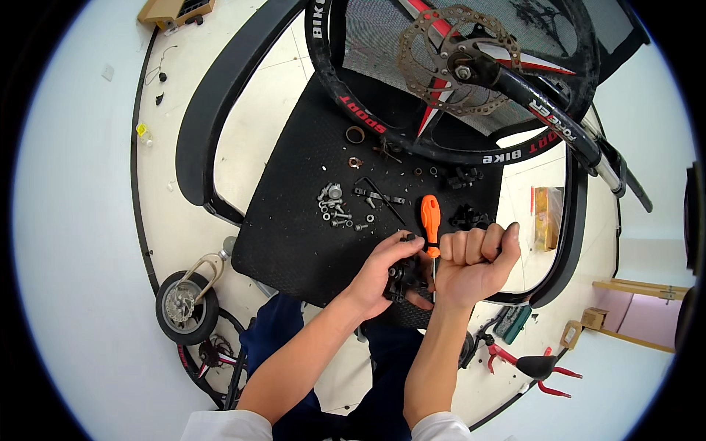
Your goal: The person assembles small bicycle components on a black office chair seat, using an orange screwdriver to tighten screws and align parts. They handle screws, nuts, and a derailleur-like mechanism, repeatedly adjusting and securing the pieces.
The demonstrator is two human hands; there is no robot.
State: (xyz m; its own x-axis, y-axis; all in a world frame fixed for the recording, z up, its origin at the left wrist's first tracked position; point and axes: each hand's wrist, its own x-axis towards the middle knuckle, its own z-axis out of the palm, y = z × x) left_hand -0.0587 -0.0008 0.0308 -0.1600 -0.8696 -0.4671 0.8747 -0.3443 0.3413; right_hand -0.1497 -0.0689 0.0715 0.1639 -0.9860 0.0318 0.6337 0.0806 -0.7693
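Observation:
My left hand (pixel 375 273) is wrapped round a black brake caliper (pixel 401 281) above the front of the chair seat. Close beside it, my right hand (pixel 478 261) is curled into a fist with the thumb up; a thin dark piece shows between it and my left thumb, but what the fist grips is hidden. An orange-handled screwdriver (pixel 431 213) points its shaft toward me, between my hands. On the black seat (pixel 287 220), left of the screwdriver, lie a hex key (pixel 385 202), a slotted metal bracket (pixel 365 193) and a pile of bolts and washers (pixel 335 202).
A bicycle wheel with a disc rotor (pixel 412 59) and a black fork (pixel 548 110) rest across the chair's far side. Armrests (pixel 209 110) flank the seat. Black small parts (pixel 471 215) lie at right. A small wheel (pixel 187 309) and a red-framed part (pixel 507 354) are on the floor.

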